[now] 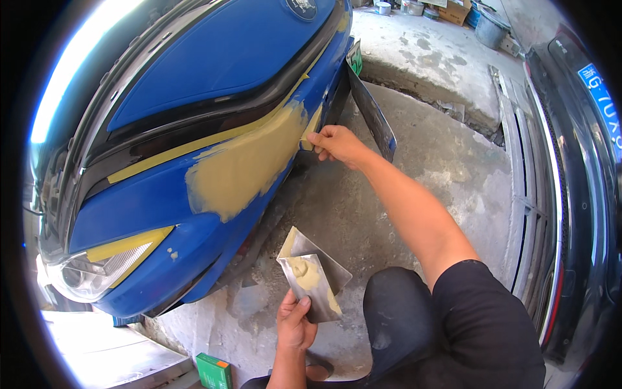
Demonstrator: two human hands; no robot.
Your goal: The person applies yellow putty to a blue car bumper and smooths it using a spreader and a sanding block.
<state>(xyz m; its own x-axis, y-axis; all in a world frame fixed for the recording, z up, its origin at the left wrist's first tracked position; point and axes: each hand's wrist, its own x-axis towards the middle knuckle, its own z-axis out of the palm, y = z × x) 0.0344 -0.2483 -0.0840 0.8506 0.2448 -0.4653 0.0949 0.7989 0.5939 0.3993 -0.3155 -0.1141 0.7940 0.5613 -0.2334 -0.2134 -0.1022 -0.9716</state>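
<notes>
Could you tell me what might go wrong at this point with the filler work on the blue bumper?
1. The right hand presses a small spreader at the edge of the tan filler patch; uneven pressure could leave ridges near the yellow masking tape.
2. The left hand holds two metal plates carrying a dab of filler, tilted; it might slide onto the concrete floor.
3. Filler could smear onto the taped headlight.
</notes>
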